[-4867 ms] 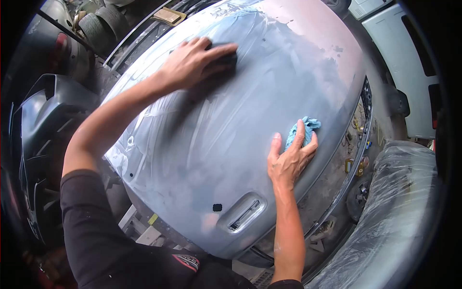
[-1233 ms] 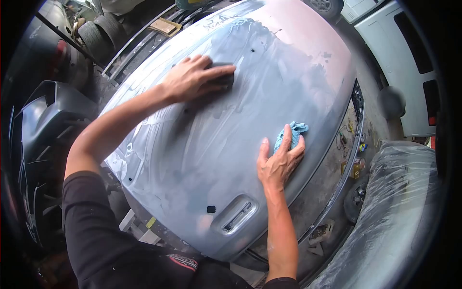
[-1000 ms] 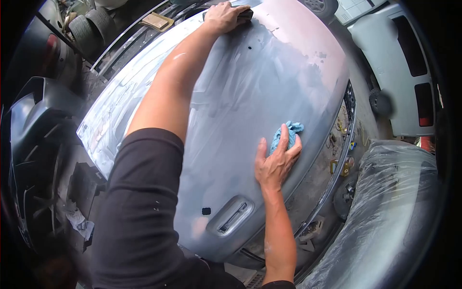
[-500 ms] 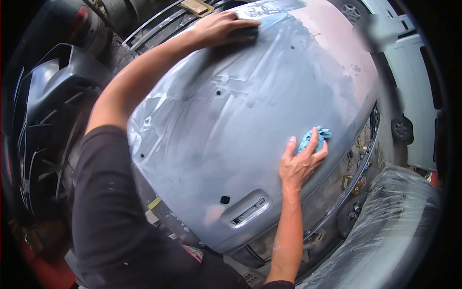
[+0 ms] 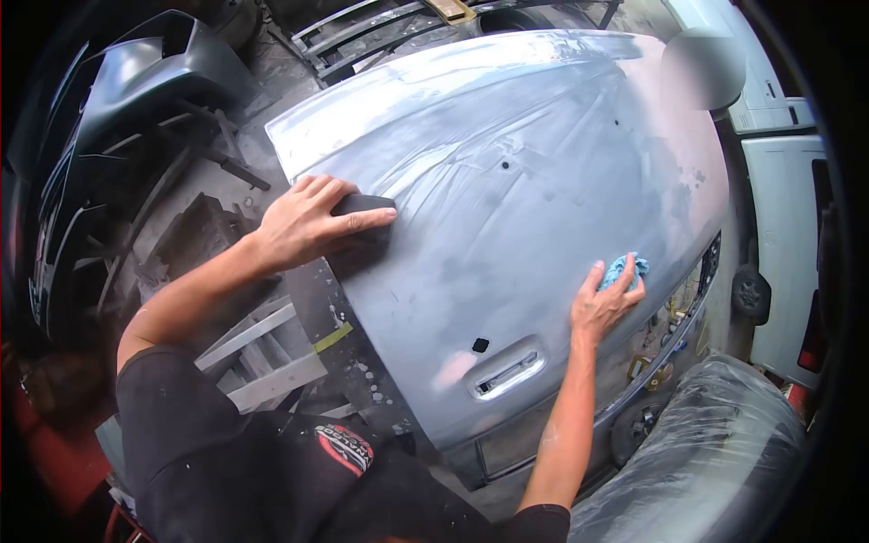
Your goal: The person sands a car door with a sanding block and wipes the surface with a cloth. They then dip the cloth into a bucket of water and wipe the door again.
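A large grey car panel (image 5: 434,290) with pinkish patches and whitish smears lies across the view, a recessed handle (image 5: 509,369) near its lower edge. My left hand (image 5: 312,220) is closed over a dark block (image 5: 367,222), pressed on the panel's left edge. Over to the right, my right hand (image 5: 605,306) rests on the panel with its fingers round a crumpled light-blue cloth (image 5: 625,271). Several small dark holes show in the surface.
A dark bumper (image 5: 154,81) stands at the upper left. Metal frames (image 5: 262,348) sit beside and behind the panel. Something wrapped in clear plastic (image 5: 697,443) is at the lower right, and pale vehicles (image 5: 783,244) stand along the right. Yellow tape (image 5: 333,338) hangs by the left edge.
My left hand has come down with the dark block from the panel's far upper part to its left edge. My right hand remains on the cloth. The camera view has shifted.
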{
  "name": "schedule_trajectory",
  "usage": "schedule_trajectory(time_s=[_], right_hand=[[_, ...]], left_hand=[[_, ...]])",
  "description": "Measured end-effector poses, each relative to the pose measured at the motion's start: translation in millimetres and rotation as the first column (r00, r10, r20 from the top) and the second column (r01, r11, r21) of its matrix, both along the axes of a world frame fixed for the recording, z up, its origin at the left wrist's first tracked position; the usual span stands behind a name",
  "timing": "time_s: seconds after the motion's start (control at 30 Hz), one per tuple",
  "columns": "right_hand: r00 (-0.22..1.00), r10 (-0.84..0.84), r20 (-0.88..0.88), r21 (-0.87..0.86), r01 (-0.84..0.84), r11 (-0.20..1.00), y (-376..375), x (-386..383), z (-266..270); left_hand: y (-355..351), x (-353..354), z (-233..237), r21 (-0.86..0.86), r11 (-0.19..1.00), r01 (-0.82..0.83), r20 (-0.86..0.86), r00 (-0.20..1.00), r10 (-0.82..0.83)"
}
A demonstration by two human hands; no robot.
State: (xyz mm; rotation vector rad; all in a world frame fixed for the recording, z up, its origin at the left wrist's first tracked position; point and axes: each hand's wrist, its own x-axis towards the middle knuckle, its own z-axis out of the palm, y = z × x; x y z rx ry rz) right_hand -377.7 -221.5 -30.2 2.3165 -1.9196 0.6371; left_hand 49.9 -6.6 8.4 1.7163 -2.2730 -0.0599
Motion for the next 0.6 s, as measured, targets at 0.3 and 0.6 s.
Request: schedule_trajectory(time_s=[0.3, 0.6], right_hand=[[0.996, 0.064, 0.069, -0.259, -0.044, 0.965, -8, -11, -17], [0.726, 0.004, 0.688, 0.223, -0.216, 0.951, 106, 61, 25]], left_hand=[[-32, -170, 14, 0.212, 0.893, -0.397, -0.421, 0.788, 0.450], [-54, -240, 37, 0.540, 0.823, -0.175, -0.678, 0.489, 0.549]])
